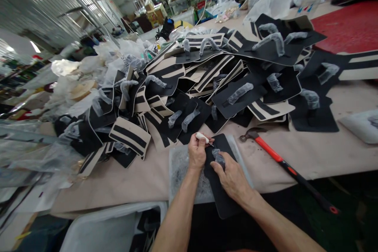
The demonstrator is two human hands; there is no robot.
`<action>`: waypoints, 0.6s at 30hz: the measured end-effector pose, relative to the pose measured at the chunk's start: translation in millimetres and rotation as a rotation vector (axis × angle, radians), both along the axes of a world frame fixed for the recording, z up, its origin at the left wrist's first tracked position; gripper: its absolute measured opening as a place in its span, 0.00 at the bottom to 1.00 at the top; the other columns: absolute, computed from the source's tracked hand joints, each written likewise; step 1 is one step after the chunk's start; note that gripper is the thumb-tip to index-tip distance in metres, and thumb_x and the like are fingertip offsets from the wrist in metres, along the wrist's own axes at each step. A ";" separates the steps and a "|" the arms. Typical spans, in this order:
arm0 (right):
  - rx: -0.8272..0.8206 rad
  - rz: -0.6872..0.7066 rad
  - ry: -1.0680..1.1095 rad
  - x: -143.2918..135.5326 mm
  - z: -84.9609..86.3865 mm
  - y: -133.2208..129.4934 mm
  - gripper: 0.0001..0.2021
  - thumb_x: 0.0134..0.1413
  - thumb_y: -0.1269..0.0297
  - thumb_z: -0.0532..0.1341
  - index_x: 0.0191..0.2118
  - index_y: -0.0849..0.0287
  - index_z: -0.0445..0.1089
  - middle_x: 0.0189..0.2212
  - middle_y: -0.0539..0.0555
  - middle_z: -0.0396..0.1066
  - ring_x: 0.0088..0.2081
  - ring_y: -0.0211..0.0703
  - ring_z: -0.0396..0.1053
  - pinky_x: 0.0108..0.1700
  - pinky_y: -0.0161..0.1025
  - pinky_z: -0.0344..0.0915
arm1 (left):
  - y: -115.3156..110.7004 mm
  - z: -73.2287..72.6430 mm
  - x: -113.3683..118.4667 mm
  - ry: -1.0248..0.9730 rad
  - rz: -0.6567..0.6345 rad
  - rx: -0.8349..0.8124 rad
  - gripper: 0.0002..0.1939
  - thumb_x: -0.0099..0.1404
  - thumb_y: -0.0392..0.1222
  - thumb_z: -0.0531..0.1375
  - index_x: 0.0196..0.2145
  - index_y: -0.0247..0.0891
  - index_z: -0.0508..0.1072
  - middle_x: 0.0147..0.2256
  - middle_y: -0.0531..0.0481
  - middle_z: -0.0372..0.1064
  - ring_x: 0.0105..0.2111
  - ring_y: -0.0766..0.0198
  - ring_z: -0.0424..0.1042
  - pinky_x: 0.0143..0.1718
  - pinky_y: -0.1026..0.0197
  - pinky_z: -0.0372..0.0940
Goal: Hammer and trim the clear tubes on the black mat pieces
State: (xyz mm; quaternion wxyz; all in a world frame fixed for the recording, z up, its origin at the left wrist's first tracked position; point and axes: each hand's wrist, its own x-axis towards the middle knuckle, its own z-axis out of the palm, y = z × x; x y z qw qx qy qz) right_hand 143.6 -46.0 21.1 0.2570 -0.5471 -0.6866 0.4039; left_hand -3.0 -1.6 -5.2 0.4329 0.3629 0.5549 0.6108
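Your left hand has a narrow grip on the white tool, its thin tip by the far end of the wrapped handle; whether it touches, I cannot tell. Your right hand has its grip closed around that handle, on the black panel, which lies over the pale board at the near side of the bench. The tip points roughly toward your right fingers, so a slip could likely jab them or tear the wrap. The panel's near end juts past the bench edge; pressing there could tip it, and a loosened hold could let it slide off toward you. Beyond the board, the pile crowds close, leaving little room forward, and a bump might send pieces sliding down. The hammer limits rightward moves, its handle overhanging the edge; bare bench to your left offers the most space.
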 end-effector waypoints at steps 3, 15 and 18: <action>0.003 0.008 -0.029 -0.8 1.2 -0.5 0.23 0.66 0.51 0.51 0.56 0.63 0.64 0.51 0.66 0.72 0.52 0.59 0.72 0.53 0.53 0.68 | 0.2 0.7 -0.4 0.002 -0.007 -0.009 0.19 0.65 0.57 0.61 0.43 0.39 0.67 0.37 0.48 0.75 0.33 0.60 0.79 0.37 0.58 0.75; 0.047 0.016 -0.096 -3.5 0.9 -2.2 0.22 0.66 0.52 0.52 0.56 0.63 0.63 0.49 0.65 0.73 0.52 0.58 0.72 0.51 0.50 0.68 | -1.3 3.9 5.2 0.135 0.018 -0.002 0.16 0.64 0.55 0.62 0.38 0.39 0.68 0.35 0.48 0.76 0.33 0.60 0.79 0.38 0.59 0.74; 0.055 0.031 -0.113 -6.2 0.4 -5.0 0.22 0.67 0.53 0.51 0.56 0.64 0.63 0.48 0.66 0.73 0.51 0.58 0.72 0.51 0.51 0.67 | -3.4 2.5 9.3 0.295 0.034 0.033 0.13 0.63 0.51 0.64 0.38 0.40 0.69 0.34 0.48 0.77 0.34 0.59 0.79 0.37 0.61 0.72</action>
